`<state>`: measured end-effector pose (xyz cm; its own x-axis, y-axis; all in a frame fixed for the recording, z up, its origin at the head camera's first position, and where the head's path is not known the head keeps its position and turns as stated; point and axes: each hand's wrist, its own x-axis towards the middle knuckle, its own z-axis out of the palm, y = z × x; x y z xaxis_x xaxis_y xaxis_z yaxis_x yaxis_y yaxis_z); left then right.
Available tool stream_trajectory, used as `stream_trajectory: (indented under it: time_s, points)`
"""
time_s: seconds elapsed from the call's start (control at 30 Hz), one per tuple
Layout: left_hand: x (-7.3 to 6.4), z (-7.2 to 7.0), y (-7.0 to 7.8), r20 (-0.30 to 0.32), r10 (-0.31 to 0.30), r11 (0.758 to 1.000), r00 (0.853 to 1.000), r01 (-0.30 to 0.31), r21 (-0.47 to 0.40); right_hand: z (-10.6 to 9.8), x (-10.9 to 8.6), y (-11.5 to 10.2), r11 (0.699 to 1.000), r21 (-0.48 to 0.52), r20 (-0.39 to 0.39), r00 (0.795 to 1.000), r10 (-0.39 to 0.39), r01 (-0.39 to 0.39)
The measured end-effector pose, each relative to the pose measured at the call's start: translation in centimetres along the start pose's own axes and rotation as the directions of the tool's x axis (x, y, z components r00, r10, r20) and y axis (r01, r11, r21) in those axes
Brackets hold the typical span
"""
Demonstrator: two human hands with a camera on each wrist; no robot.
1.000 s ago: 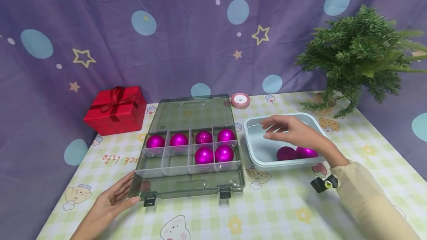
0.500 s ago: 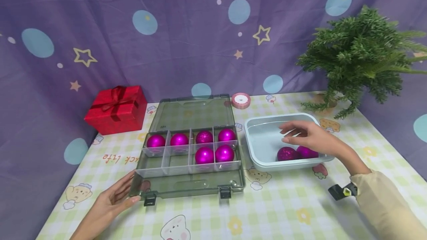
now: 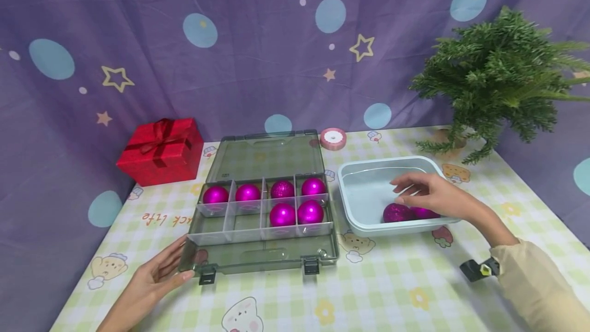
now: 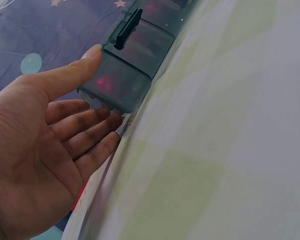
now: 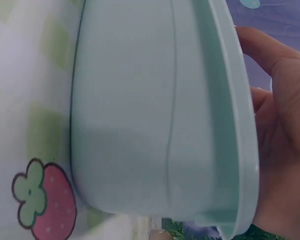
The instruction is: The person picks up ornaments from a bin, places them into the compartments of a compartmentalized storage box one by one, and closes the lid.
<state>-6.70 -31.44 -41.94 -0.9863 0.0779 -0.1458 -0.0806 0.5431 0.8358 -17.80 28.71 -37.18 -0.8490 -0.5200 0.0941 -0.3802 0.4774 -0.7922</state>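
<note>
A smoky clear compartment box point(image 3: 258, 257) lies with its lid point(image 3: 269, 160) folded back. Several magenta Christmas baubles point(image 3: 215, 196) fill its back row and the right part of the middle row. My left hand point(image 3: 145, 283) holds the box's front left corner, thumb on the front wall near a black latch point(image 4: 128, 30), fingers along the side. To the right, a pale blue tub point(image 3: 361, 193) contains a glittery bauble point(image 3: 395, 213) and a shinier bauble point(image 3: 425, 213). Over them hovers my right hand point(image 3: 430, 193), fingers loosely bent, holding nothing; the tub's wall point(image 5: 125, 110) hides part of it in the right wrist view.
Behind the box lies a roll of pink ribbon point(image 3: 333, 139). A red gift box point(image 3: 161, 155) stands at the back left, and a small artificial fir tree point(image 3: 502, 81) at the back right. A purple curtain point(image 3: 258, 65) closes off the back.
My right hand has moved right across the tub and lowered toward the two baubles. The left hand stays at the box's corner, and the box has not moved.
</note>
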Motion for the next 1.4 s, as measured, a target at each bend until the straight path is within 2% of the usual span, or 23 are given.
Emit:
stream_trajectory:
  time_s: [0.2,0.43,0.57,0.73,1.13,1.27,1.4]
  points:
    - [0.0,0.0,0.0,-0.003,0.027,1.000,1.000,-0.027,-0.009,0.0,0.0,0.2,0.999,-0.032,0.014,1.000,0.010,-0.010]
    - [-0.1,-0.1,0.0,-0.002,0.032,0.999,0.999,-0.032,-0.002,-0.1,0.1,-0.1,0.997,-0.055,0.080,0.996,0.049,-0.045]
    - [0.0,-0.1,0.0,0.000,0.015,1.000,1.000,-0.015,0.011,-0.2,0.1,-0.1,0.995,-0.075,0.127,0.989,0.074,-0.064]
    - [0.0,-0.1,0.1,0.004,0.022,1.000,1.000,-0.022,-0.002,-0.2,0.3,-0.1,0.989,-0.115,0.162,0.981,0.108,-0.090]
    - [0.0,0.0,-0.1,0.008,0.017,1.000,1.000,-0.017,-0.009,-0.4,0.9,-0.3,0.983,-0.154,0.261,0.955,0.140,-0.102]
    - [0.0,0.0,0.0,0.007,0.019,1.000,1.000,-0.019,0.000,-0.3,1.0,-0.4,0.981,-0.155,0.269,0.950,0.158,-0.120]
    - [0.0,0.0,0.0,0.008,0.013,1.000,1.000,-0.013,0.001,-0.3,1.1,-0.4,0.977,-0.164,0.240,0.955,0.172,-0.135]
